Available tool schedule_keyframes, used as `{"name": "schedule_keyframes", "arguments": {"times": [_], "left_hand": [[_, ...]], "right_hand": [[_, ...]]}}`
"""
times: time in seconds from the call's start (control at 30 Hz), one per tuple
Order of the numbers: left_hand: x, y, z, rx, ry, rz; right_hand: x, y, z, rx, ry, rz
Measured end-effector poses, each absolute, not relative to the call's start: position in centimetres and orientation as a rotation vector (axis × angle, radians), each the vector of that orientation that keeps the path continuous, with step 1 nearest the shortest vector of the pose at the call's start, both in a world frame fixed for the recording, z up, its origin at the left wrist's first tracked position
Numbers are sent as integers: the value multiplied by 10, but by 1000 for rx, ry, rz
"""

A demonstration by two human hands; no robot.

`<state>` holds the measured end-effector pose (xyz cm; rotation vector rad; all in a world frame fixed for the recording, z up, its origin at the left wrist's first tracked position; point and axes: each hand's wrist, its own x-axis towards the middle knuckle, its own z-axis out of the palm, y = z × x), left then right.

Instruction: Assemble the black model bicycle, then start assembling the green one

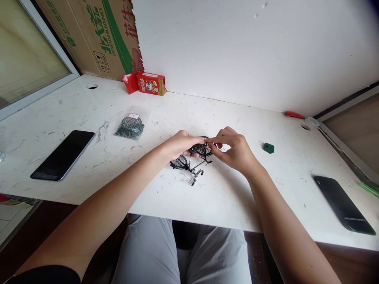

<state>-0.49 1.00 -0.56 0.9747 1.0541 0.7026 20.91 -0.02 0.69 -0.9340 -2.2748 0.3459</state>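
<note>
A small black model bicycle [194,167] is tilted just over the white table, its handlebars toward me. One spoked wheel [180,162] shows on the left; another wheel [206,150] is partly covered by my fingers. My left hand [182,142] is closed on the bicycle, thumb on top, by a black elongated part [197,148] with silvery dots. My right hand [232,146] is pinched at the far wheel, its index fingertip close to my left thumb. Whatever is between the right fingertips is too small to make out.
On the left lie a phone [63,155] and a clear bag [132,125] of dark green parts with a wheel. A red box [151,83] stands at the back. To the right are a green block [269,148], a black phone-like device [343,204] and a red object [294,114].
</note>
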Motion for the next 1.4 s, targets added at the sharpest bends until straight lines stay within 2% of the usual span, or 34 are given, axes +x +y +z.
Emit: {"name": "schedule_keyframes", "arguments": {"times": [1.0, 1.4], "left_hand": [[-5, 10, -7, 970, 1023, 693], [-4, 8, -3, 961, 1047, 692]], "right_hand": [[209, -4, 16, -887, -2379, 198], [208, -6, 14, -915, -2335, 251]]}}
